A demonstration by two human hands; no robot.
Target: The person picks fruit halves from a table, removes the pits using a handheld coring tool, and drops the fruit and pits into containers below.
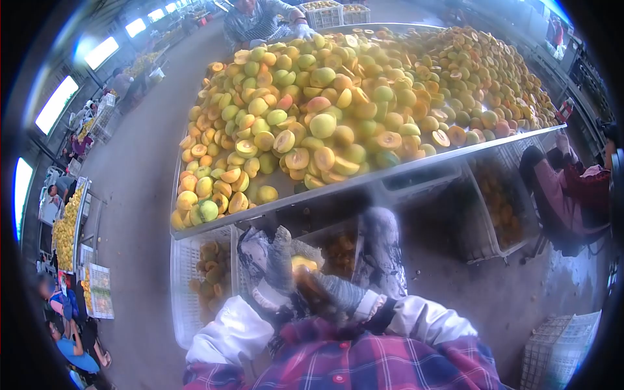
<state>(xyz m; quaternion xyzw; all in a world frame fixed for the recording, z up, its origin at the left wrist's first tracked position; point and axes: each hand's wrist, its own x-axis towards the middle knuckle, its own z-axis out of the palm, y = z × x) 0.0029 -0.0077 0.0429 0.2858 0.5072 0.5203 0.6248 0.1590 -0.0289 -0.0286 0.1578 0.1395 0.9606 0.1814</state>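
Note:
In front of my lap, my gloved left hand point(281, 259) is closed around a yellow peach point(303, 262), with only part of the fruit showing. Right beside it, my right hand point(333, 290) wears a grey glove with dark fingertips. Its fingers curl in against the peach, blurred, and whatever they hold is hidden. Just beyond my knees stands a metal-edged table point(364, 181) heaped with peaches point(323, 125), many cut in half with brown centres showing.
Under the table stand a white crate point(185, 286) of peach pieces on the left and another crate point(478, 208) on the right. A co-worker point(260, 23) leans over the far side; another person point(572, 188) sits at right. Stacked crates point(560, 351) stand at lower right.

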